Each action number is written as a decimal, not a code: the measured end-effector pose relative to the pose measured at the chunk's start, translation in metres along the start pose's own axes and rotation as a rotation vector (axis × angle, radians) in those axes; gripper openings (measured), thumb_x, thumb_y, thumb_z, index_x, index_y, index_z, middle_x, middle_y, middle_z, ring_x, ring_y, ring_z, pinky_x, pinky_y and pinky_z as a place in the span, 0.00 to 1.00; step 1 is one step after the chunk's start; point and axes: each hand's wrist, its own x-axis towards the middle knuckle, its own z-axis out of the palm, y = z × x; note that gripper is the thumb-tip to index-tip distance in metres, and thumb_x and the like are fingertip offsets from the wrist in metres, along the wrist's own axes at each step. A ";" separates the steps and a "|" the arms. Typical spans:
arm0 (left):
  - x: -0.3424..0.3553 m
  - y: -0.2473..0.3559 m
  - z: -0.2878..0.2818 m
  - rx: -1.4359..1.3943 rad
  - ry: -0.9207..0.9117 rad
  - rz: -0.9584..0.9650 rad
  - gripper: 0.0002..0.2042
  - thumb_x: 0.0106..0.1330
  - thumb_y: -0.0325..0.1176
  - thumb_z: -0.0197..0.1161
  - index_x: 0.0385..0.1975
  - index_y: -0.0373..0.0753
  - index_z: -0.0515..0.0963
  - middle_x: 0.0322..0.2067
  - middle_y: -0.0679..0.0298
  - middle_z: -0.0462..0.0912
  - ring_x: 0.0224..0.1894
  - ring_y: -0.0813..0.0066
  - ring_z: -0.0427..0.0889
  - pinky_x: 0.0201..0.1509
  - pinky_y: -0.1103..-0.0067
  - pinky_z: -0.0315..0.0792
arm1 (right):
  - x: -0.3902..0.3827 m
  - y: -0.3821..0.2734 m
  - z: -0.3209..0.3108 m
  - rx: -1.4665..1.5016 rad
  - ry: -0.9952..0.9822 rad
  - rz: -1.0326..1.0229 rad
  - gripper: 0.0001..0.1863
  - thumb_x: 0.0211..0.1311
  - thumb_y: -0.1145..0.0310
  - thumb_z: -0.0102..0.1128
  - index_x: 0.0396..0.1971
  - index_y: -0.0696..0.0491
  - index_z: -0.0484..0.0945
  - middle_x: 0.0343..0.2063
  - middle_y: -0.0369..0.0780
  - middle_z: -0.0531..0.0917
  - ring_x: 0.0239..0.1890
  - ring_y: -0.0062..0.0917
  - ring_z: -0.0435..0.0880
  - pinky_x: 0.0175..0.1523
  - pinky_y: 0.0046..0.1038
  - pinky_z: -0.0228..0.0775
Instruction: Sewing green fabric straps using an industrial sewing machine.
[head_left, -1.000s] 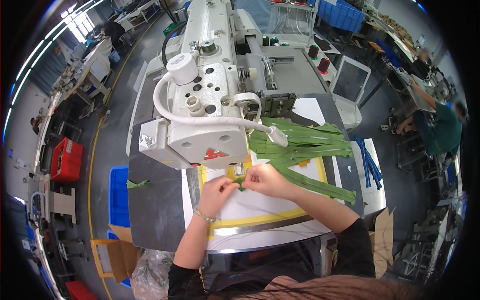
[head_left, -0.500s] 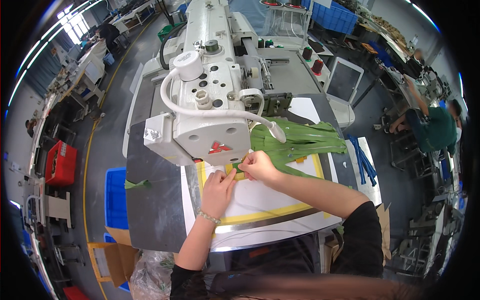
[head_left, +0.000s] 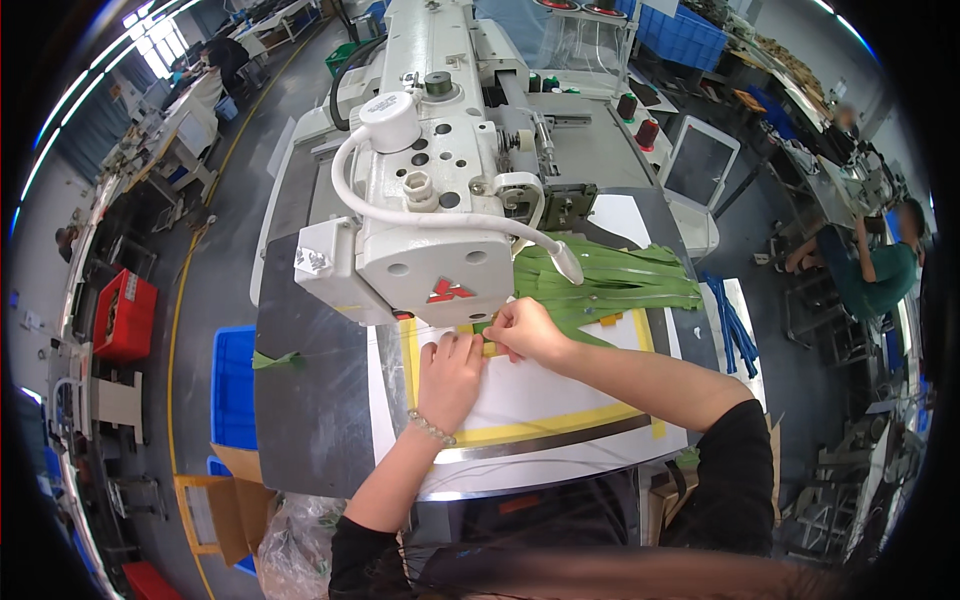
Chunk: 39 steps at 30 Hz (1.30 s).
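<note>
My left hand (head_left: 450, 378) rests on the white sheet (head_left: 520, 392), its fingers lying side by side with the tips at a small yellow-edged slot. A beaded bracelet circles that wrist. Beside it, my right hand (head_left: 532, 332) is closed in a pinch at a small green fabric piece (head_left: 481, 327) in the slot; the fingers partly hide it. Just beyond both hands stands the white head of a sewing machine (head_left: 430, 265), which hides its needle area. A stack of green fabric strips (head_left: 610, 275) lies to the right of the machine head, past my right hand.
Yellow tape (head_left: 545, 428) borders the white sheet on the dark table (head_left: 315, 420). A green scrap (head_left: 275, 360) lies at the left edge. Blue strips (head_left: 732, 325) hang at right. A blue bin (head_left: 235, 385) and a cardboard box (head_left: 240, 510) stand left. A co-worker (head_left: 885, 275) sits far right.
The whole view has shifted slightly. My left hand's fingers have drawn in from a stretched index finger to lying together. The right hand still pinches at the same spot.
</note>
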 end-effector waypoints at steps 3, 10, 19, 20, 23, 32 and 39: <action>0.001 -0.006 0.000 -0.123 -0.013 0.056 0.16 0.59 0.33 0.61 0.47 0.35 0.77 0.49 0.59 0.77 0.55 0.65 0.73 0.55 0.68 0.66 | -0.002 -0.001 -0.004 -0.016 -0.005 0.008 0.11 0.55 0.72 0.62 0.16 0.60 0.76 0.12 0.39 0.78 0.11 0.20 0.76 0.16 0.24 0.67; -0.002 -0.040 -0.008 -0.441 -0.151 0.121 0.18 0.61 0.30 0.59 0.52 0.32 0.74 0.58 0.56 0.73 0.61 0.62 0.70 0.63 0.66 0.63 | -0.002 0.007 -0.035 -0.635 -0.075 -0.655 0.05 0.54 0.71 0.63 0.25 0.56 0.78 0.27 0.38 0.83 0.25 0.21 0.81 0.27 0.25 0.71; 0.000 -0.048 -0.007 -0.566 -0.176 0.152 0.18 0.64 0.30 0.57 0.52 0.32 0.74 0.57 0.55 0.73 0.60 0.61 0.70 0.65 0.67 0.62 | 0.004 0.024 -0.054 -1.031 -0.058 -1.303 0.21 0.47 0.75 0.60 0.46 0.51 0.79 0.48 0.32 0.81 0.49 0.22 0.76 0.47 0.28 0.63; 0.000 -0.049 -0.007 -0.571 -0.176 0.154 0.18 0.64 0.30 0.57 0.52 0.32 0.74 0.57 0.55 0.73 0.60 0.61 0.70 0.65 0.67 0.62 | 0.003 0.024 -0.054 -1.028 -0.079 -1.268 0.22 0.47 0.75 0.60 0.46 0.50 0.79 0.48 0.31 0.81 0.50 0.22 0.75 0.47 0.29 0.63; -0.002 -0.049 -0.008 -0.578 -0.191 0.141 0.18 0.63 0.30 0.58 0.52 0.32 0.74 0.57 0.55 0.73 0.60 0.61 0.70 0.64 0.68 0.63 | 0.002 0.021 -0.053 -0.993 -0.115 -1.205 0.23 0.45 0.76 0.61 0.47 0.49 0.79 0.49 0.31 0.80 0.48 0.22 0.75 0.48 0.30 0.62; 0.004 -0.045 -0.011 -0.589 -0.173 0.136 0.18 0.60 0.27 0.59 0.51 0.29 0.74 0.54 0.52 0.75 0.57 0.57 0.73 0.61 0.67 0.65 | 0.001 0.031 -0.043 -0.921 -0.031 -1.165 0.20 0.44 0.75 0.62 0.42 0.48 0.81 0.48 0.31 0.81 0.46 0.21 0.75 0.44 0.30 0.60; 0.003 -0.049 -0.006 -0.606 -0.180 0.112 0.17 0.61 0.28 0.59 0.50 0.33 0.75 0.52 0.56 0.77 0.58 0.59 0.72 0.62 0.67 0.64 | -0.028 0.041 -0.029 -1.042 0.211 -1.106 0.21 0.47 0.73 0.63 0.45 0.49 0.78 0.47 0.32 0.80 0.50 0.23 0.76 0.51 0.33 0.60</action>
